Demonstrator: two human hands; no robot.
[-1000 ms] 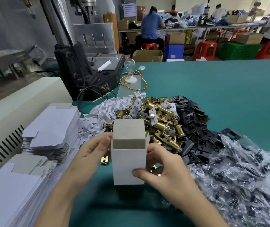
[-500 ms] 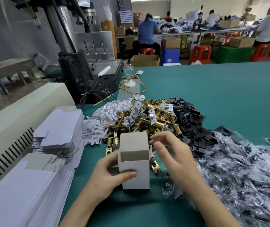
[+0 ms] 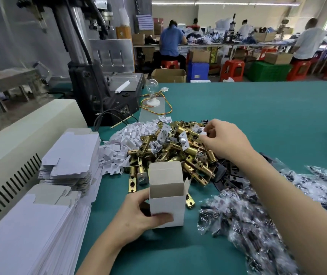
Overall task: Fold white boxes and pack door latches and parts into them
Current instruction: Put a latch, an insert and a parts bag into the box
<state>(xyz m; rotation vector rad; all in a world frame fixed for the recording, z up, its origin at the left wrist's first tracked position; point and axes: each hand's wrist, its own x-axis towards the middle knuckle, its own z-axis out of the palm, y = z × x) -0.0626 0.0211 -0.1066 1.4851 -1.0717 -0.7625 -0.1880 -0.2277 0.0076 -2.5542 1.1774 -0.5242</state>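
Note:
A folded white box (image 3: 167, 207) stands upright on the green table, its top flap raised and its brown inside showing. My left hand (image 3: 139, 217) grips it from the left, thumb across its front. Behind it lies a heap of brass door latches (image 3: 170, 153). My right hand (image 3: 224, 137) reaches over the far right side of that heap, fingertips pinched on a small white-tagged part on top of the latches. Whether the part is lifted cannot be told.
Flat white box blanks are stacked at the left (image 3: 71, 155) and near left (image 3: 30, 235). Small white paper inserts (image 3: 127, 139) lie left of the latches, black plates (image 3: 230, 175) to their right, clear bags of screws (image 3: 267, 219) at near right. A beige machine (image 3: 20, 135) lines the left edge.
My right hand left the box and reached forward over the latch heap. The box's top flap now stands open, and only my left hand holds the box.

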